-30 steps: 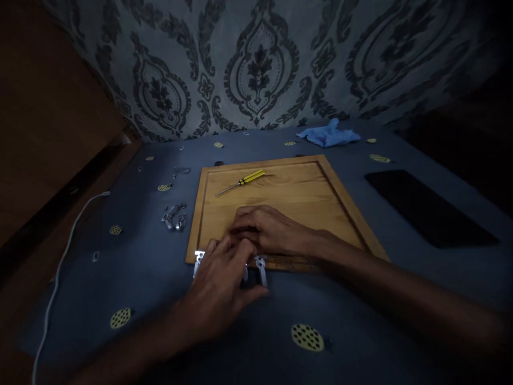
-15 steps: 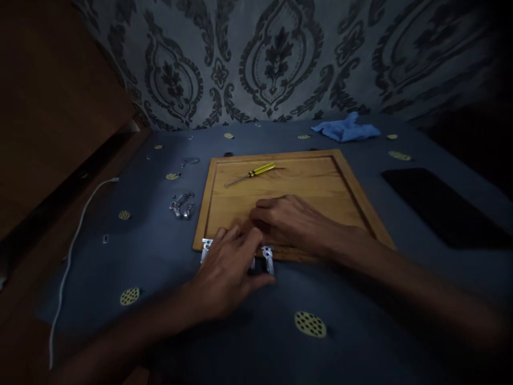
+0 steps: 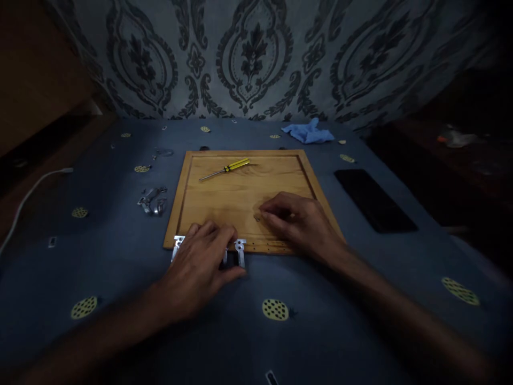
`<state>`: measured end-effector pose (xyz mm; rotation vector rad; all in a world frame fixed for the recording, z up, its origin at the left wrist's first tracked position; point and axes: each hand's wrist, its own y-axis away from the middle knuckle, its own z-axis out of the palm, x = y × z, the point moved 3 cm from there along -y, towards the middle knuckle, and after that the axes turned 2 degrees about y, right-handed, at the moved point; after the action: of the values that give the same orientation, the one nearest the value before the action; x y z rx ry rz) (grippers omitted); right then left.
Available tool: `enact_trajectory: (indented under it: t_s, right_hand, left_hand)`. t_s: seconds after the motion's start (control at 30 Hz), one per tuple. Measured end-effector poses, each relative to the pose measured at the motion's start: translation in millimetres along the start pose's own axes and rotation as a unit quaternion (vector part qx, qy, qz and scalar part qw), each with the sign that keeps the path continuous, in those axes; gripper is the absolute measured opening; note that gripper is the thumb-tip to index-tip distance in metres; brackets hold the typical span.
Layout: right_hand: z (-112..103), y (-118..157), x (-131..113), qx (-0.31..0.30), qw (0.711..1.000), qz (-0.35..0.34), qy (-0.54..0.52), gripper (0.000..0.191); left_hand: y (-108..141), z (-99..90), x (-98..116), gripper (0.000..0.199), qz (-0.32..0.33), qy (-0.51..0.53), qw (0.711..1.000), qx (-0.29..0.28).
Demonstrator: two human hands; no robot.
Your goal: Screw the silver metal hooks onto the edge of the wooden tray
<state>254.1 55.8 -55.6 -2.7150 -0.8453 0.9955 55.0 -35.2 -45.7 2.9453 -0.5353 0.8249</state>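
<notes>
board (image 3: 224,200): tan | screwdriver (image 3: 234,166): yellow-black handle | sheet (image 3: 320,331): blue, yellow pineapples | backdrop (image 3: 204,32): grey damask

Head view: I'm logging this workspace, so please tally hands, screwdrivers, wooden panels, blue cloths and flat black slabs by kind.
Left hand, right hand: 2
Screwdriver: 1
Wooden panel: 1
Blue cloth: 1
Black slab: 1
Total: 6

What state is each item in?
Wooden panel: flat, framed face up
Screwdriver: lying on panel, not held
Metal bracket: overhanging panel's near edge
Loose metal parts: in a pile
Blue cloth: crumpled
Black slab: flat, dark
White cable: visible end unplugged
Left hand: over near edge
Right hand: fingers bent, grip unclear
</notes>
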Motion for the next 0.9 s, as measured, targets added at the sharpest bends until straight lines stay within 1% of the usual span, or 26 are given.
enact_trajectory:
  t_s: [0.1,0.17,0.4,0.63,0.7,0.77,0.83,0.9]
  right_hand:
    - [3.2,2.2,-1.8,-0.051,0.997,-0.019,0.049,0.012]
    - [5.3,3.3,-2.2,-0.065,0.995,-0.026,0.068,0.011]
    - [8.1,7.1,-5.0,-0.075,0.988,-0.037,0.132,0.016]
    - [10.7,7.8,-4.8,-0.075,0.984,-0.047,0.153,0.02]
    - [8.2,7.5,-6.4,-0.063,0.989,-0.052,0.125,0.02]
    - [4.2,7.4,-10.9,-0.055,0.996,-0.049,0.055,0.018]
    - [1.6,7.9,-17.6,-0.076,0.996,-0.028,-0.039,0.015]
    - [2.3,9.3,-24.5,-0.116,0.985,0.008,-0.127,0.013]
  left_hand:
    - [0.4,0.7,-0.5,0.032,0.009,0.007,1.0,0.0]
    - [0.4,1.2,-1.0,0.033,0.011,0.007,1.0,0.0]
    - [-0.4,0.8,-0.2,0.037,0.016,0.002,1.0,0.007]
    - [-1.6,-0.8,0.6,0.039,0.012,-0.001,1.0,-0.005]
    - [-1.1,-0.8,1.0,0.039,0.017,-0.004,1.0,-0.006]
    - [-0.2,-0.7,1.2,0.039,0.02,-0.005,1.0,-0.004]
    - [0.5,-0.7,1.3,0.04,0.025,-0.004,1.0,0.001]
    - [0.9,-0.9,1.5,0.041,0.031,-0.003,0.999,0.007]
